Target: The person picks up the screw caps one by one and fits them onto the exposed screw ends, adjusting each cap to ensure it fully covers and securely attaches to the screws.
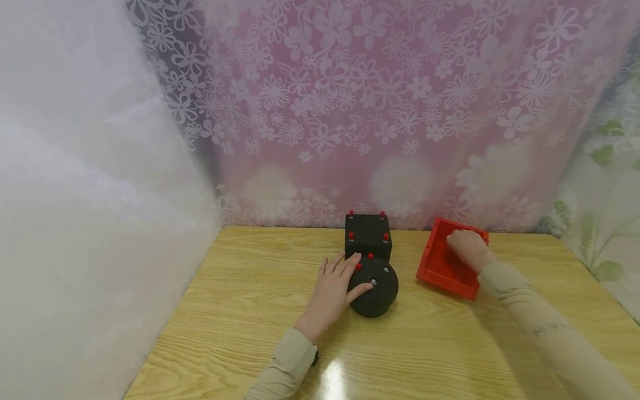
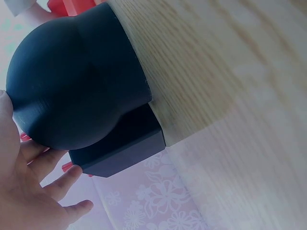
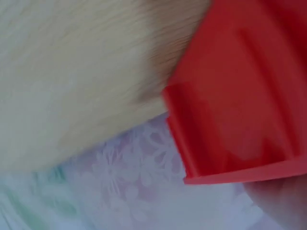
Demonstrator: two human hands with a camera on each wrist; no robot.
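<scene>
My left hand [image 1: 330, 291] rests on the left side of a black round-topped block [image 1: 375, 303], fingers spread and thumb lying across its top. Two red-capped studs and two bare metal studs show on that top. Directly behind it stands a black square block [image 1: 367, 228] with red-capped studs near its corners. From the left wrist side, the smooth curved wall of the round block [image 2: 72, 81] fills much of the view. My right hand [image 1: 470, 248] reaches into a red bin [image 1: 447, 283], its fingertips hidden; I cannot tell whether it holds anything.
The blocks and bin stand toward the back of a wood-grain table [image 1: 240, 311]. A pink flowered curtain [image 1: 340, 122] hangs right behind the table's far edge. Pale sheeting [image 1: 90, 194] hangs along the left side.
</scene>
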